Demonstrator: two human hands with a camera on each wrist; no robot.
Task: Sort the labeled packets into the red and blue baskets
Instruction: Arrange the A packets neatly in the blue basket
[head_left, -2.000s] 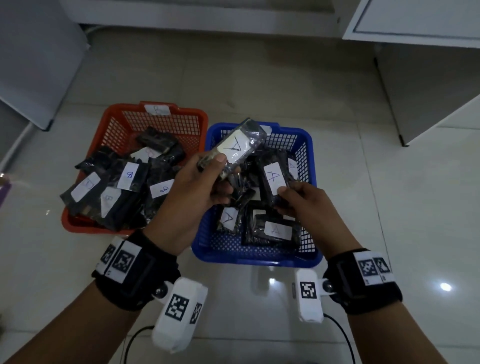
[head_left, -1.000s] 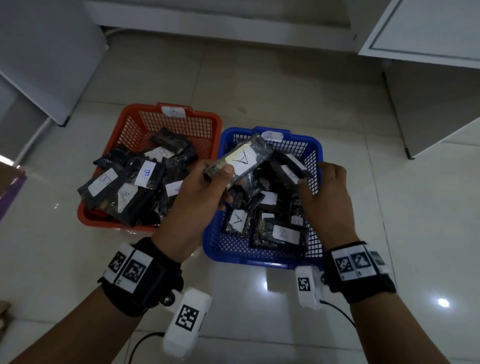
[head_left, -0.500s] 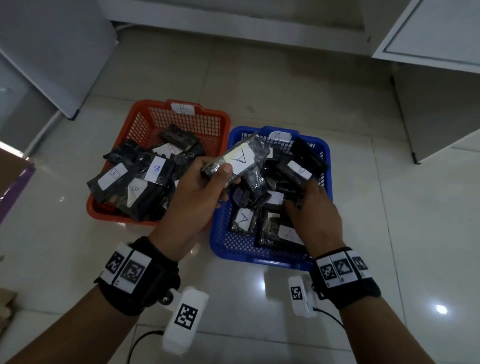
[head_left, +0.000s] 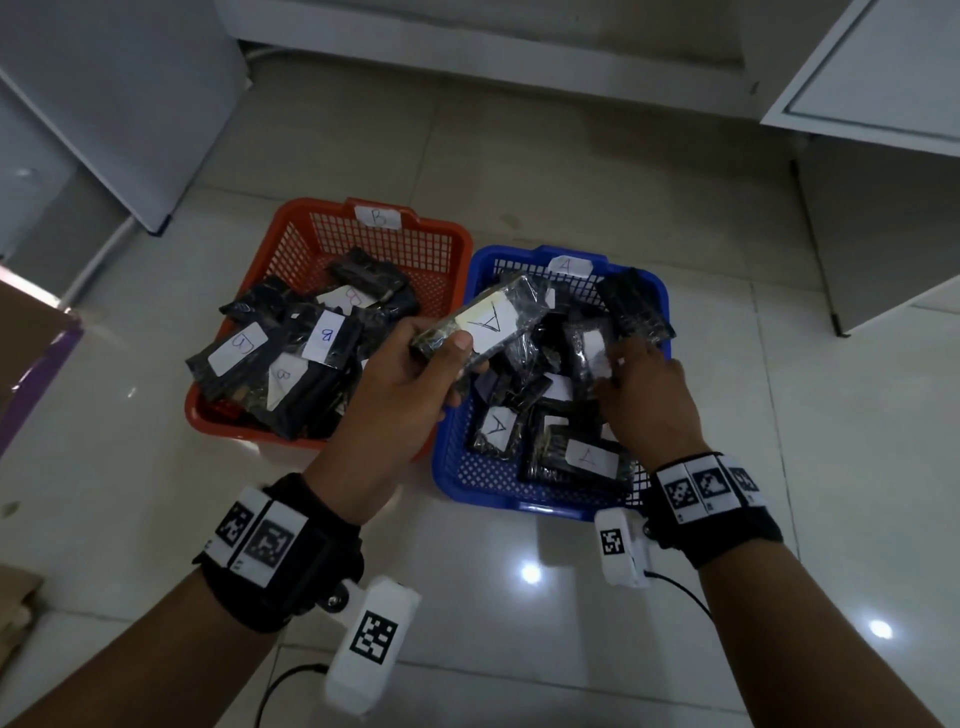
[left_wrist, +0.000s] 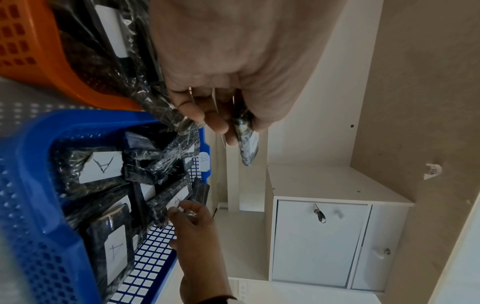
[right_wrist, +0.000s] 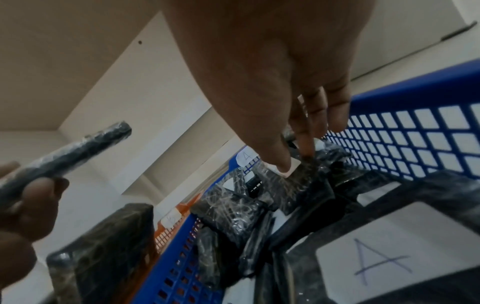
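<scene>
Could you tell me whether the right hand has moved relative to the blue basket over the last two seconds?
Yes: the right hand moved from the blue basket's near middle toward its far right side.

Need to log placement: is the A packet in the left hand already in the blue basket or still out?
Out. The left hand grips the A packet in the air above the blue basket, clear of the packets lying inside.
</scene>
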